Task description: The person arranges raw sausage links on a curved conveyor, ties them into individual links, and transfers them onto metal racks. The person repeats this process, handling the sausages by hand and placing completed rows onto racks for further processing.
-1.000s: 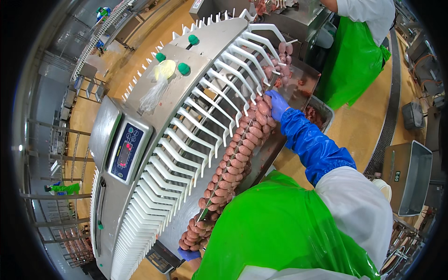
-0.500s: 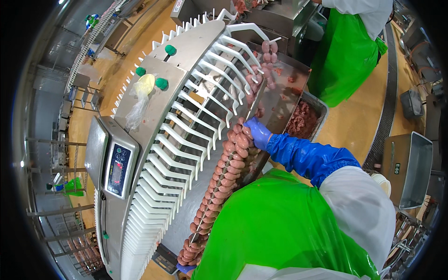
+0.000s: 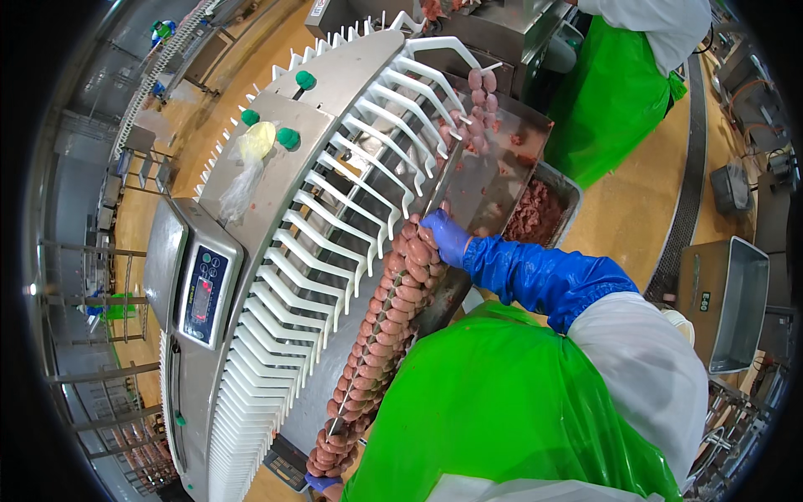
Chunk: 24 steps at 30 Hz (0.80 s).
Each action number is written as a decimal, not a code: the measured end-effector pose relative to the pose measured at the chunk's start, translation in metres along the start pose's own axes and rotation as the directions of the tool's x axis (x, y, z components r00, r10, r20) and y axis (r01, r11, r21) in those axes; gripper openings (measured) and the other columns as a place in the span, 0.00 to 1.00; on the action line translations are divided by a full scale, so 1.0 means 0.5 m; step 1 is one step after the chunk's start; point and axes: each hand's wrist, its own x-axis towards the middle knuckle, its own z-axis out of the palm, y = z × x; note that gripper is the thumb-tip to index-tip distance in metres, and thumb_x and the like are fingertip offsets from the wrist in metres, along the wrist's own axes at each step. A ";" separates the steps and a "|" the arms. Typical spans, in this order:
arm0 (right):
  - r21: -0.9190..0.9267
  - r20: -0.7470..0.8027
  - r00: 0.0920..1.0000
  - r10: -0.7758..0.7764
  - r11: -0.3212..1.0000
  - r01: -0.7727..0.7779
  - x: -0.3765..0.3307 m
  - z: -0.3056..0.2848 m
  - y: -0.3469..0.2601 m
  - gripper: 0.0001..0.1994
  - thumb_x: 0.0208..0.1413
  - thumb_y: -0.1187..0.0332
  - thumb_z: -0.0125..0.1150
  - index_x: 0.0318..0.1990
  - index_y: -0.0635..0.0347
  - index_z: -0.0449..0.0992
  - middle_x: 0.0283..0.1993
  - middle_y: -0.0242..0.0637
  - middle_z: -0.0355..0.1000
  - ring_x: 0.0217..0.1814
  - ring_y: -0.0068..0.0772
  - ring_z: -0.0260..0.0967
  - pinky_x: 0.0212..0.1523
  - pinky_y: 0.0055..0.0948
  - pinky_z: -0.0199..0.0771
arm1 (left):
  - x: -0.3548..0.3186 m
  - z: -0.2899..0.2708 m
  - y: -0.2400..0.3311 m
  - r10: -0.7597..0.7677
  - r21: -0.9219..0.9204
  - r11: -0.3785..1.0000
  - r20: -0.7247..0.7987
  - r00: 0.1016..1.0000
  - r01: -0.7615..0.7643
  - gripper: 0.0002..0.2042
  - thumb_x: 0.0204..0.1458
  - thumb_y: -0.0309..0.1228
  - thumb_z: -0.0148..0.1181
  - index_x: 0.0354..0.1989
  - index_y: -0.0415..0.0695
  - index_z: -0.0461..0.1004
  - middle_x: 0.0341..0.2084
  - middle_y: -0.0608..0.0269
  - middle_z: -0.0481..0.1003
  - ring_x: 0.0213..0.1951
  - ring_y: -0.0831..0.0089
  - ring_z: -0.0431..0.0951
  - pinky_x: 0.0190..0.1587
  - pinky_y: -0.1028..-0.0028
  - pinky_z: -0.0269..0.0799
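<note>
A long metal rod (image 3: 361, 368) runs diagonally in front of my green apron, thickly hung with linked pink sausages (image 3: 386, 336) on both sides. My right hand (image 3: 446, 237), in a blue-purple glove, is closed at the rod's far end, against the last links. At the near end my left hand (image 3: 322, 483) shows only a bit of its glove under the sausages; it seems to grip the rod there, its fingers mostly hidden. Alongside stands a curved steel conveyor with many white hooks (image 3: 322, 289). More sausage links (image 3: 478, 100) hang from its far hooks.
A steel tray (image 3: 493, 171) with meat scraps lies beyond my right hand, beside a bin of minced meat (image 3: 535, 211). On the conveyor's top sit a scale (image 3: 205, 284) and a plastic bag (image 3: 242, 180). A co-worker in a green apron (image 3: 615, 100) stands at the far right.
Both hands and the sausage-laden rod have shifted slightly left in the picture. The links beyond my right hand now stand apart from the rod, leaving more of the tray bare.
</note>
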 end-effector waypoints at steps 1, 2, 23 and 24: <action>-0.338 0.052 0.998 -0.038 0.940 0.053 0.015 -0.041 -0.015 0.14 0.58 0.54 0.47 0.34 0.56 0.68 0.25 0.32 0.65 0.31 0.29 0.63 0.34 0.31 0.64 | 0.000 -0.003 -0.002 0.002 -0.005 1.000 0.000 1.000 -0.002 0.09 0.55 0.33 0.40 0.29 0.45 0.65 0.25 0.66 0.64 0.26 0.73 0.62 0.29 0.73 0.59; -0.672 0.104 0.991 -0.081 0.729 0.130 0.028 -0.080 -0.033 0.11 0.57 0.58 0.47 0.34 0.55 0.68 0.27 0.32 0.64 0.32 0.28 0.63 0.34 0.29 0.64 | 0.000 -0.003 0.002 0.006 -0.003 1.000 0.003 1.000 -0.006 0.09 0.55 0.33 0.40 0.29 0.45 0.65 0.25 0.66 0.64 0.26 0.73 0.62 0.29 0.73 0.59; -0.089 0.001 0.996 -0.084 0.992 0.084 -0.056 0.110 -0.110 0.04 0.56 0.67 0.46 0.33 0.54 0.64 0.29 0.35 0.63 0.30 0.35 0.61 0.30 0.35 0.65 | -0.024 0.010 -0.012 0.044 -0.016 0.999 -0.036 0.998 -0.045 0.08 0.56 0.33 0.39 0.28 0.45 0.64 0.26 0.66 0.64 0.28 0.73 0.61 0.32 0.73 0.59; -0.120 -0.048 0.993 -0.105 0.988 0.099 -0.062 0.107 -0.115 0.03 0.56 0.67 0.47 0.32 0.55 0.64 0.29 0.35 0.63 0.30 0.37 0.61 0.29 0.36 0.65 | -0.019 0.017 -0.013 0.042 -0.014 0.999 -0.036 0.998 -0.042 0.08 0.56 0.33 0.39 0.28 0.45 0.64 0.26 0.66 0.64 0.28 0.73 0.61 0.32 0.73 0.59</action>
